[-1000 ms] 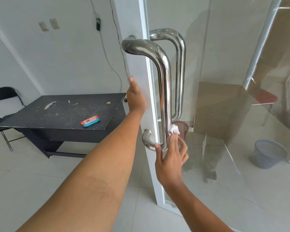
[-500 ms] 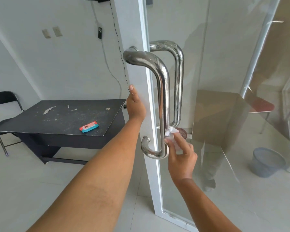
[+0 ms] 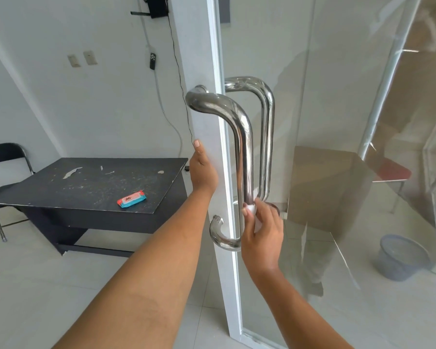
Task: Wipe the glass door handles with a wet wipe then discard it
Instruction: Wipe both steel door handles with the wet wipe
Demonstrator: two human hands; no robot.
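A glass door [image 3: 325, 122] with a white frame stands ajar in front of me. It carries two shiny steel pull handles: the near handle [image 3: 246, 147] on my side and the far handle [image 3: 267, 137] behind the glass. My right hand [image 3: 261, 230] is wrapped around the lower part of the near handle and presses a white wet wipe [image 3: 252, 209] against it. My left hand [image 3: 203, 170] grips the white door edge at mid height, thumb up.
A black table [image 3: 86, 185] stands at the left with a red and blue wipes pack [image 3: 131, 199] on it. A black folding chair [image 3: 3, 157] sits behind it. A grey waste bin [image 3: 402, 256] shows through the glass at the lower right.
My right hand has closed around the lower handle with the wipe and sits slightly higher on it. The view has tilted down, so the handles appear lower. My left hand stays on the door edge.
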